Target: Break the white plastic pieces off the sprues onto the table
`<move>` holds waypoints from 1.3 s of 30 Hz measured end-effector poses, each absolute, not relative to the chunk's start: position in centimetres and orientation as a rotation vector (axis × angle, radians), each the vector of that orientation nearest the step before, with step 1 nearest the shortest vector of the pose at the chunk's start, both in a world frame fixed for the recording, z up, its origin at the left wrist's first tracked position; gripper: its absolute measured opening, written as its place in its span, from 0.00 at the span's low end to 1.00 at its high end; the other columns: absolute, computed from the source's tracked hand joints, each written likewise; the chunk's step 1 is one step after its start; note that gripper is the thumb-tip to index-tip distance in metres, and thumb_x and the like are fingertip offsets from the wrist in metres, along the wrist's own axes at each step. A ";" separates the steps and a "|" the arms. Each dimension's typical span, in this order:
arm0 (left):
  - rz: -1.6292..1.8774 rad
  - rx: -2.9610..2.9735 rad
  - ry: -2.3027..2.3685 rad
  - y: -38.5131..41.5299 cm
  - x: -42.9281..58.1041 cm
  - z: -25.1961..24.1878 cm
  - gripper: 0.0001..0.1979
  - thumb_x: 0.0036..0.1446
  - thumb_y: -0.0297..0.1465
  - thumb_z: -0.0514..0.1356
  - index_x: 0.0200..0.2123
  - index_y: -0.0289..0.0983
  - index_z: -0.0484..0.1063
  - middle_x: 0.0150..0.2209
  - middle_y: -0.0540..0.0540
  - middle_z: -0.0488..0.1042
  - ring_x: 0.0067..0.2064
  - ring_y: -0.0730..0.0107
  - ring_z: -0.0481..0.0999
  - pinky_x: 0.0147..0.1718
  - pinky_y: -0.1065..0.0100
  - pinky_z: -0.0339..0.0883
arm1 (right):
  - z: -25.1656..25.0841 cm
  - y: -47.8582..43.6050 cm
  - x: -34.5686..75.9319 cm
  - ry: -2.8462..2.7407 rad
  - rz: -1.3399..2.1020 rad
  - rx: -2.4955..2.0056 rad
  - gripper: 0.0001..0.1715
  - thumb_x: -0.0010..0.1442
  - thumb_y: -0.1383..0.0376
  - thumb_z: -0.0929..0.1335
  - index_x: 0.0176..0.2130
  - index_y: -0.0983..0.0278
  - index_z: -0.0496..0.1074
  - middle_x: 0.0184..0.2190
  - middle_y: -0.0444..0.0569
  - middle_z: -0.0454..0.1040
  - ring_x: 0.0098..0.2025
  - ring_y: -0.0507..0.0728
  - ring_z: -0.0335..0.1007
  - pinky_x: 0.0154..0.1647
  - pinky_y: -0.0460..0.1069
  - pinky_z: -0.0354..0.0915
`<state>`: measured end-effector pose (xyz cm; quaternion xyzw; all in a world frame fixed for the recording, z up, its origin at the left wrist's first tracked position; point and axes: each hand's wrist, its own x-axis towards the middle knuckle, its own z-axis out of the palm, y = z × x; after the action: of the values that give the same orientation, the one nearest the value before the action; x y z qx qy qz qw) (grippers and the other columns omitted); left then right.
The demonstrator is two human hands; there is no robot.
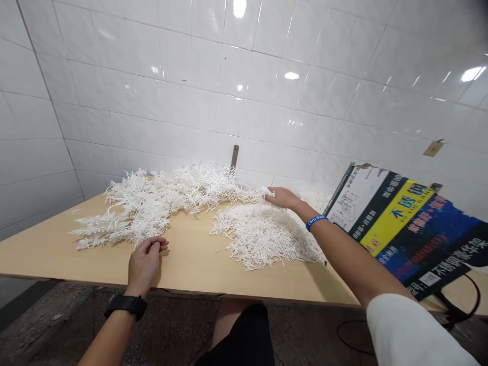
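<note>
the loose pile (263,239) of short white sticks lies on the table (190,269). the right hand (282,197) is over its far side, fingers drawn together on what looks like a small white clump (268,192). the left hand (147,259) is to the left of the loose pile, near the table's front edge, its fingers curled in and the thumb against them; i cannot tell whether it has hold of anything.

to the left of the loose pile and beyond it sits a tangled heap (175,190) of branchy white pieces. the step in hand looks to be handling the white pieces between heap and pile; the next move seems to call for a light grip and a short reach, without scattering the sticks.

a strip of bare table lies left of the loose pile, between it and the left hand, and more runs along its near side to the front edge. room is tighter to the right of the pile, where a printed cardboard box (406,208) stands close by the right forearm, and beyond it, where the tiled wall (183,112) rises.
</note>
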<state>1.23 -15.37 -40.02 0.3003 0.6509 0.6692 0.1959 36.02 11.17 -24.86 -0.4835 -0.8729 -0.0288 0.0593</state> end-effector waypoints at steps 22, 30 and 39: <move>1.856 0.892 1.857 -15.6 1.2 -39.9 0.15 0.44 0.40 0.54 0.31 0.36 0.72 0.33 0.42 0.77 0.37 0.58 0.77 0.43 0.57 0.70 | -30.8 9.5 36.2 -2.713 -0.079 -1.358 0.27 0.60 0.58 0.66 0.58 0.60 0.66 0.57 0.55 0.68 0.55 0.66 0.67 0.50 0.53 0.63; 1.845 0.897 1.879 -15.7 1.3 -39.6 0.15 0.44 0.40 0.54 0.30 0.36 0.72 0.33 0.43 0.77 0.37 0.58 0.77 0.41 0.58 0.71 | -25.8 10.4 37.3 -2.536 -0.126 -1.400 0.36 0.65 0.43 0.54 0.53 0.65 0.69 0.53 0.59 0.71 0.52 0.65 0.68 0.52 0.55 0.60; 1.817 0.898 1.910 -15.8 1.4 -39.6 0.14 0.45 0.39 0.54 0.30 0.37 0.73 0.34 0.42 0.77 0.38 0.58 0.77 0.41 0.59 0.71 | -30.9 8.4 36.0 -2.809 0.026 -1.298 0.47 0.51 0.39 0.67 0.63 0.56 0.60 0.65 0.52 0.57 0.64 0.67 0.54 0.60 0.57 0.55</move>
<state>1.39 -15.79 -39.63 0.3175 0.6749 0.6421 0.1774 36.03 8.41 -30.92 -0.4192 -0.9075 0.0085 0.0237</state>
